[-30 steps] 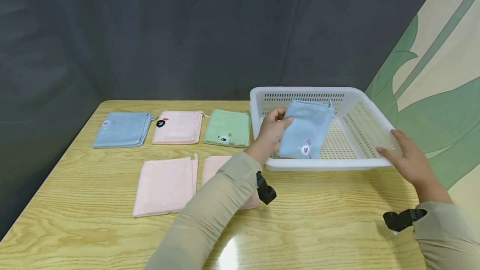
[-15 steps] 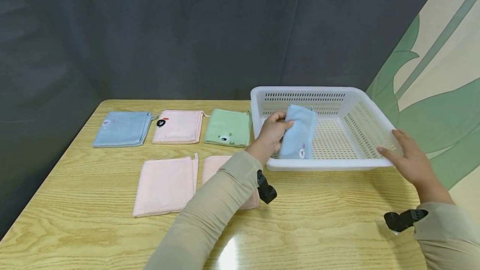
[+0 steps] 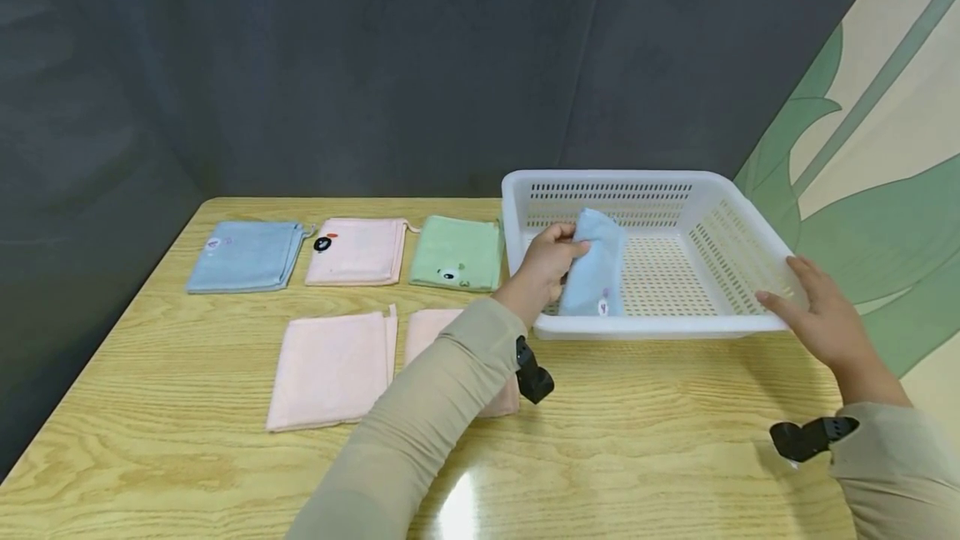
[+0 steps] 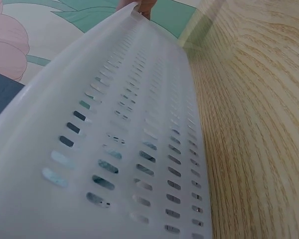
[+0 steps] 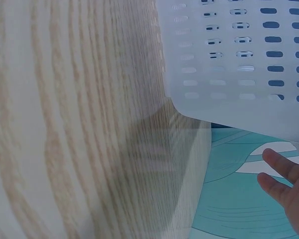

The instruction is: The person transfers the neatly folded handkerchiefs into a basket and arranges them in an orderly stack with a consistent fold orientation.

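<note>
In the head view my left hand [image 3: 542, 267] reaches over the near left rim of a white plastic basket [image 3: 660, 326]. It grips a light blue hand towel [image 3: 592, 265] with a small embroidered animal face, its thumb on the front side. The towel is folded narrow and stands on edge against the basket's left side. My right hand [image 3: 825, 315] holds the basket's right rim, thumb inside and fingers outside. Some of its fingers [image 5: 276, 189] show by the rim in the right wrist view. The basket's wall hides my left hand in the left wrist view.
Left of the basket lie a blue towel [image 3: 246, 257], a pink towel [image 3: 360, 255] and a green towel [image 3: 457, 252]. Nearer lie a pink towel [image 3: 330, 373] and another pink towel [image 3: 427, 332], partly under my left sleeve. A dark curtain [image 3: 375, 65] hangs behind the wooden table [image 3: 637, 440].
The blue towel in my left hand has narrowed from a wide sheet to a slim fold and leans farther into the basket's left side. My right hand stays on the rim.
</note>
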Action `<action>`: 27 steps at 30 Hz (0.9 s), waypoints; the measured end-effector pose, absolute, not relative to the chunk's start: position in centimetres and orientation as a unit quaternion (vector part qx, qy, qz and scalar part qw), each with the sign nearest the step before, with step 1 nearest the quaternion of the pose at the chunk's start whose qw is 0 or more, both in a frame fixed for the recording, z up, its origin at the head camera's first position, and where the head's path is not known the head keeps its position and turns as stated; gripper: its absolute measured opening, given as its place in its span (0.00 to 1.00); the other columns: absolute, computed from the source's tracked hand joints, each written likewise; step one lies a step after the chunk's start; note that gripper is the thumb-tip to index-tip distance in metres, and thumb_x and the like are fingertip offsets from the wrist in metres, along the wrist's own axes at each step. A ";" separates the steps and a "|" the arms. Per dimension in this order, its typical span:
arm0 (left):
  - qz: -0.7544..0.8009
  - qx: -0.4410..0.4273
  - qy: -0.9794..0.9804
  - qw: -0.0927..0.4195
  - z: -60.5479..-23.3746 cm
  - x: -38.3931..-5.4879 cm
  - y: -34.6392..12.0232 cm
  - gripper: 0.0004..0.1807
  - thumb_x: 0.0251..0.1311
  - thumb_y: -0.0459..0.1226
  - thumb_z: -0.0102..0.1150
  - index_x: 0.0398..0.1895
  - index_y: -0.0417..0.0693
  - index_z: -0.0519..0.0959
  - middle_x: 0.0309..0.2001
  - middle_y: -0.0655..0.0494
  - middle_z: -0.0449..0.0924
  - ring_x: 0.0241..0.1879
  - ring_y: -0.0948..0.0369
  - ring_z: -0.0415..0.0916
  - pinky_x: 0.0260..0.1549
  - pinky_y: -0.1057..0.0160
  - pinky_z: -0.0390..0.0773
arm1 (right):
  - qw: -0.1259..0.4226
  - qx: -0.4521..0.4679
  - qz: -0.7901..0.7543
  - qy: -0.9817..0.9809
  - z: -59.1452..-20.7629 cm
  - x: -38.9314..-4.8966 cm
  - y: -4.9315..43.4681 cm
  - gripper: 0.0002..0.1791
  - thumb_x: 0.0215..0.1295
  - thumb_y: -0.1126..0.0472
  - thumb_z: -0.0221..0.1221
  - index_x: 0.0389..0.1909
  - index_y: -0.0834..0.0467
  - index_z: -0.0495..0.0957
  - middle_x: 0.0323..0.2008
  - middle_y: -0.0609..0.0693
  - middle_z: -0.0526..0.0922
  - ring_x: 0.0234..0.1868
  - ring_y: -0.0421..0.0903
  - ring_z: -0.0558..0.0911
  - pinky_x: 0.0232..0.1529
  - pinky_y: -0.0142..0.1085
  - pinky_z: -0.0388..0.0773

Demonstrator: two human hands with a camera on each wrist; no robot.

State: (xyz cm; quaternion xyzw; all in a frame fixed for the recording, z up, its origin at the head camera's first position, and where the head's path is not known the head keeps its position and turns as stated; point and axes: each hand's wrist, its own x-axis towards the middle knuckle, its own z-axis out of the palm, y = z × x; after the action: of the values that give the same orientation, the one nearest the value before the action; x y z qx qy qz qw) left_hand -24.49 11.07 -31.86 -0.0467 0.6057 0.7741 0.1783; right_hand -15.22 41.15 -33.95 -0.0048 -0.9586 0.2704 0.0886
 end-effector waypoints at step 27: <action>0.684 -0.091 0.708 0.151 -31.8 -24.5 11.4 0.15 0.54 0.24 0.45 0.43 0.46 0.72 0.37 0.55 0.69 0.35 0.58 0.67 0.35 0.61 0.68 | 0.092 -0.001 0.272 -0.958 -34.0 -15.4 41.3 0.38 0.61 0.55 0.46 0.63 0.69 0.39 0.62 0.69 0.37 0.59 0.70 0.40 0.47 0.66 0.38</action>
State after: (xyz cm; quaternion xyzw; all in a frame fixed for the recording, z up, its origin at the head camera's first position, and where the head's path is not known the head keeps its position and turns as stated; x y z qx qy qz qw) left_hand -24.45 11.38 -31.85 -0.0914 0.7077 0.6840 0.1513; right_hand -15.38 41.26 -34.04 -0.0005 -0.9580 0.2718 0.0919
